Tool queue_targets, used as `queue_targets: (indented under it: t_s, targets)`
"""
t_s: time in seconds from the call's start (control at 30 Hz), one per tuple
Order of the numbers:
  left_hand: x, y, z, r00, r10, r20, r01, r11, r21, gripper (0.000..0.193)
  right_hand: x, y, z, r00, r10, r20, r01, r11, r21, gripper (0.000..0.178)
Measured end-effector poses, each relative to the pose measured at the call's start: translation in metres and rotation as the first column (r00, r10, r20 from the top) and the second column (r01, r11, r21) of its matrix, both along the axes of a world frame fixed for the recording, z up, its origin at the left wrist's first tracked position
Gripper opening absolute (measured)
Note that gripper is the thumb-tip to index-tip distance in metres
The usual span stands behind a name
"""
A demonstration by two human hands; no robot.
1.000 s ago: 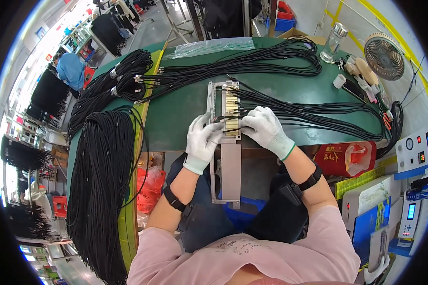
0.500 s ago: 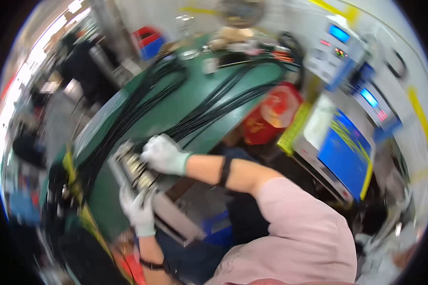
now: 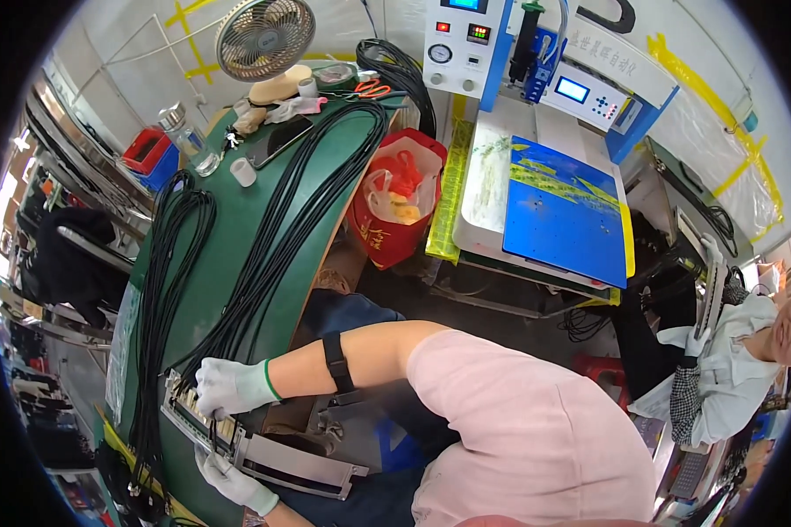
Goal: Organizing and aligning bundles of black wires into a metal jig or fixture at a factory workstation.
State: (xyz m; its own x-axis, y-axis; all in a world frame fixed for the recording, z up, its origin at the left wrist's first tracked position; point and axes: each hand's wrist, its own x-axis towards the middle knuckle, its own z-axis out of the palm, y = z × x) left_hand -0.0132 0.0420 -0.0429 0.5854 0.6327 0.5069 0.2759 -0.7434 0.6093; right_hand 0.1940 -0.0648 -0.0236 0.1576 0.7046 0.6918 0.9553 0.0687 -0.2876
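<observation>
A long metal fixture (image 3: 299, 464) with a row of slots lies tilted at the table's near edge. My left hand (image 3: 234, 486), in a white glove, grips its near side with the fingers at the edge. My right hand (image 3: 227, 387), also gloved, is closed over the slotted part; whatever its fingertips pinch is hidden. Black cables (image 3: 277, 220) run in a long looped bundle across the table, their near ends reaching the fixture beside my right hand. A second cable bundle (image 3: 154, 307) lies to the left of it.
On the green table (image 3: 228, 220) stand a glass bottle (image 3: 189, 140), a white roll (image 3: 243, 172), a phone (image 3: 281, 140) and a fan (image 3: 265, 39). A red bag (image 3: 386, 220) and a machine with a blue plate (image 3: 567, 211) are to the right. Another person (image 3: 729, 351) works at far right.
The view has swung right and sharpened, so table, hands and fixture appear further left and lower. Another person shows clearly at the right. Both hands stay at the fixture.
</observation>
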Motion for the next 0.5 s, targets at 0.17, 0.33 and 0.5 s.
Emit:
queue_targets:
  t_s: [0.17,0.33,0.5]
  targets:
    - [-0.001,0.001,0.005,0.998,-0.052,-0.032,0.055,0.993,0.107,0.031,-0.012,-0.007,0.013,0.963,0.242,-0.121,-0.224,0.964,0.145,0.021]
    - [0.0,-0.006,0.005,0.991,-0.135,-0.01,0.135,0.982,0.128,0.019,-0.032,0.002,0.003,0.938,0.327,-0.117,-0.323,0.945,0.058,0.023]
    - [-0.005,0.0,0.003,0.991,-0.13,0.02,0.129,0.99,0.06,0.019,-0.018,-0.001,0.002,0.941,0.27,-0.202,-0.273,0.962,0.013,0.021]
